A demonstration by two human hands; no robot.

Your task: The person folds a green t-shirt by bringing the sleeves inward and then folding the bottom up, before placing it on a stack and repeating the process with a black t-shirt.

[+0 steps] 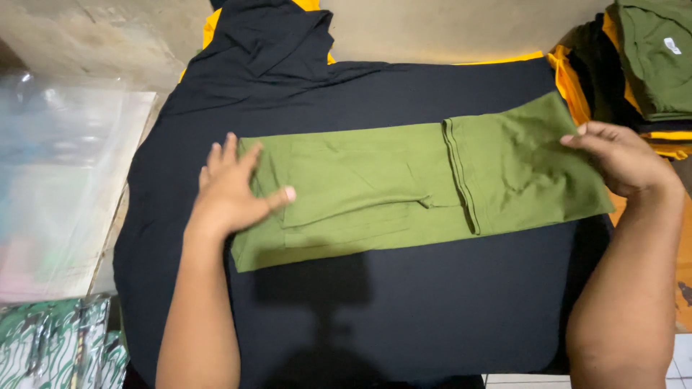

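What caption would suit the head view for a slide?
Two bare hands, left hand and right hand, press the ends of a folded olive green garment on black cloth.

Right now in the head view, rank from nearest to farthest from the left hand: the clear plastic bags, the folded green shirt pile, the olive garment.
1. Olive garment: under the left hand.
2. Clear plastic bags: far left.
3. Folded green shirt pile: top right corner.
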